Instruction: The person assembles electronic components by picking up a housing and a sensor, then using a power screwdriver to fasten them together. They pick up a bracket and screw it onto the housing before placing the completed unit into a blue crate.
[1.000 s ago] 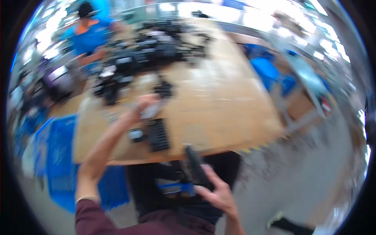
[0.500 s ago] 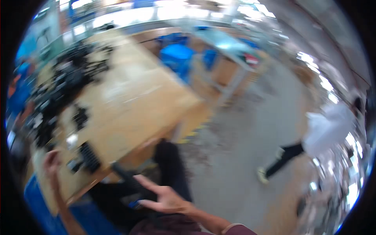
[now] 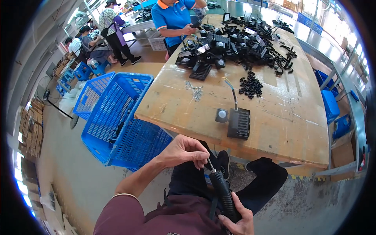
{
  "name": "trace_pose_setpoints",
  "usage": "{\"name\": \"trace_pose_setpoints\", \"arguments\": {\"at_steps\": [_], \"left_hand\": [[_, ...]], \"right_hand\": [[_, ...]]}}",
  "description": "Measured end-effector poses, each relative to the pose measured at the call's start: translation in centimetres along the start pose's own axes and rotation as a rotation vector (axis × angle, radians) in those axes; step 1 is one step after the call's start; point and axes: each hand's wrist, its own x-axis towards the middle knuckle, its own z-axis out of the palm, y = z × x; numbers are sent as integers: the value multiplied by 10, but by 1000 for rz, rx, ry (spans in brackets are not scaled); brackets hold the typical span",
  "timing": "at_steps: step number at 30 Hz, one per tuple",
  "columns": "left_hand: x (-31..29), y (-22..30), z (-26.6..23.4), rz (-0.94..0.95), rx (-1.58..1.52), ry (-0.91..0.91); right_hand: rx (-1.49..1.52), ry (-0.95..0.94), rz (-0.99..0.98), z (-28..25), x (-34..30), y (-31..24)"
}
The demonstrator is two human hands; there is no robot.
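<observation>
My right hand (image 3: 239, 219) is wrapped round the black ribbed handle of an electric screwdriver (image 3: 222, 192), held over my lap with its metal bit pointing up and away. My left hand (image 3: 183, 152) pinches at the tip of that bit; whatever lies between its fingertips is too small to make out. Beyond them, near the table's front edge, rests a black finned lamp housing (image 3: 239, 123) with a wire rising from it. A small sensor piece with a white dome (image 3: 222, 114) sits at its left side.
On the wooden table (image 3: 172, 102) are small silver screws (image 3: 196, 92), black small parts (image 3: 250, 85) and a heap of black lamp parts (image 3: 235, 43). Blue crates (image 3: 113, 113) stand left of the table. A co-worker in a blue shirt (image 3: 172, 19) handles a part across it.
The view has swung round and become sharp. My left hand, apart from the screwdriver before, is now at its bit. The right hand's fingers, stretched out earlier, now wrap the handle.
</observation>
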Motion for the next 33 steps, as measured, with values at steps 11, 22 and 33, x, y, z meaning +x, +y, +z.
{"name": "trace_pose_setpoints", "arguments": {"at_steps": [11,22,33], "left_hand": [[1,15,-3,-44,15,-156],[22,16,-12,-47,44,-277],[130,2,-103,700,1428,390]], "right_hand": [[-108,1,-25,-1,-3,-10],[184,1,127,4,14,15],[102,270,117,-7,32,46]]}}
